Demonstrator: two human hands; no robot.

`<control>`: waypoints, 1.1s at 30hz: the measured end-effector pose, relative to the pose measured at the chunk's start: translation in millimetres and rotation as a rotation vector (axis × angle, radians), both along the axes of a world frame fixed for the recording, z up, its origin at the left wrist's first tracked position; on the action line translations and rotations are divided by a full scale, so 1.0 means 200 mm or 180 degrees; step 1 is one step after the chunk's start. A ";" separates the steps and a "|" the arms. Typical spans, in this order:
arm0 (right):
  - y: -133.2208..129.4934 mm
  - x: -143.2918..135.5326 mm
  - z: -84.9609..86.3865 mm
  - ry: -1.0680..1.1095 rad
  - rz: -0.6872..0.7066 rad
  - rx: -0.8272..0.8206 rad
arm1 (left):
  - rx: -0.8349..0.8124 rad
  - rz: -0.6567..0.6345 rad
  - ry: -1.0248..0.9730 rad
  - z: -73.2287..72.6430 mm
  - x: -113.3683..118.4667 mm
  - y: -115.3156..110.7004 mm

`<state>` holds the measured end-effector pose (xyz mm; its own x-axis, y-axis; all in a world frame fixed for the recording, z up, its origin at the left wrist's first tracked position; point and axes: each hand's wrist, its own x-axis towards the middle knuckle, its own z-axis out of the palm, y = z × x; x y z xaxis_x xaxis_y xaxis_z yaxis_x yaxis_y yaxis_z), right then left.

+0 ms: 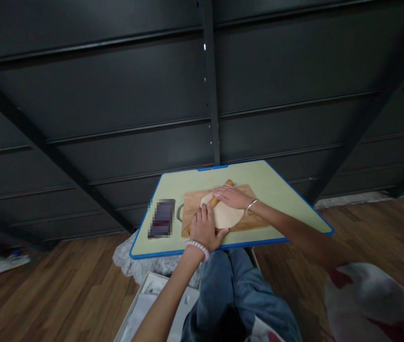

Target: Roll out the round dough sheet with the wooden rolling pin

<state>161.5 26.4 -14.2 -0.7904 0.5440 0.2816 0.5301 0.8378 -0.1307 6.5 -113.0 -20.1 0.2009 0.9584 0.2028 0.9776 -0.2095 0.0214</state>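
Note:
A wooden rolling pin (215, 201) lies slantwise across a flat, pale sheet of dough (228, 217). The dough is on a wooden cutting board (189, 199) with a metal handle at its left side. My left hand (204, 227) is closed over the pin's near end, its thumb stretched out to the right over the dough's near edge. Toward the far end, my right hand (234, 196) has its fingers laid over the pin, with the palm above the dough. Both hands hide parts of the pin and the dough.
Beneath the board is a light green tabletop (276, 199) with a blue rim. A dark, pixelated rectangular object (162, 219) lies left of the cutting board. Dark metal panels (145, 90) rise behind the table. Below it stands a white box (141, 308) beside my legs.

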 end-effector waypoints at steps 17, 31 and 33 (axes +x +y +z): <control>-0.36 0.22 -0.05 0.0291 -0.0606 0.0347 | -0.0041 -0.0696 -0.0354 -0.01 -0.20 0.11; -0.55 0.29 -0.11 0.0867 -0.0607 0.0393 | 0.0172 -0.1279 -0.1436 -0.04 -0.25 0.14; -0.56 0.30 -0.11 0.0855 -0.0602 0.0403 | 0.0242 -0.1204 -0.1554 -0.05 -0.24 0.14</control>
<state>220.6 -85.7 -35.4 -0.5674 0.6213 0.5404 0.6383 0.7465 -0.1879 -40.6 -84.8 -29.2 0.3906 0.8181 0.4220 0.7164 -0.5580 0.4187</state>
